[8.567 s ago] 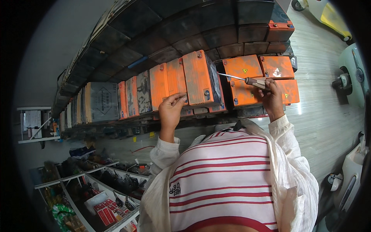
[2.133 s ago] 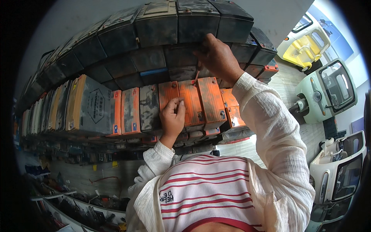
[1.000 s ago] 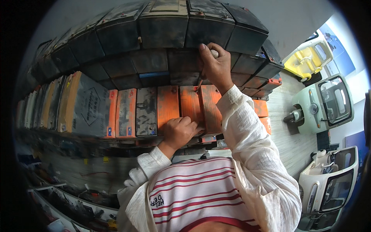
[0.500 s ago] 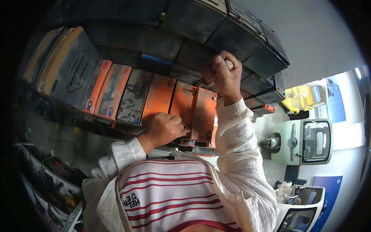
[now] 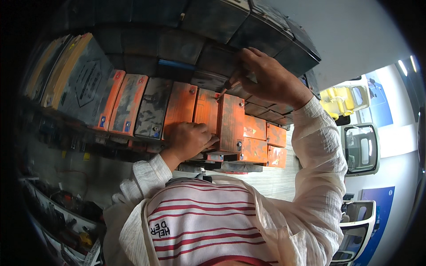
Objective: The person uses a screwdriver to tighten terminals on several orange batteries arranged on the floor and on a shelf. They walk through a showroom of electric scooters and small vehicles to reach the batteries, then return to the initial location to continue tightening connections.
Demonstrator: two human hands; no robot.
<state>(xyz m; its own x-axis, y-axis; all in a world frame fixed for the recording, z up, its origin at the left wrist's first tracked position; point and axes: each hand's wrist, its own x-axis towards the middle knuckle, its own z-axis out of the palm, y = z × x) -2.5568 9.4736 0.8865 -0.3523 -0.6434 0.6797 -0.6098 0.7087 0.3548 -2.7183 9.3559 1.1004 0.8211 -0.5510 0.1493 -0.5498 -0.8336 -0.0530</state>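
Observation:
A row of orange batteries stands on edge, and my left hand [image 5: 188, 139] grips the lower side of one upright orange battery [image 5: 230, 124] in that row. My right hand [image 5: 266, 80] is raised above it, closed around the handle of a screwdriver [image 5: 227, 87]. The thin shaft points down-left toward the top corner of that battery. Dark grey batteries [image 5: 213, 17] are stacked in rows just behind my right hand. My white sleeves and red-striped shirt [image 5: 199, 221] fill the lower part of the view.
More orange batteries [image 5: 262, 150] lie flat to the right, and grey and orange ones [image 5: 88, 84] stand at the left. Cluttered shelves [image 5: 66, 213] are at lower left. Pale vehicle body parts [image 5: 359, 148] stand on the floor at right.
The view has swung and tilted. My right hand with the screwdriver stays at the top of the orange battery. My left hand has slid along to grip that battery's lower edge.

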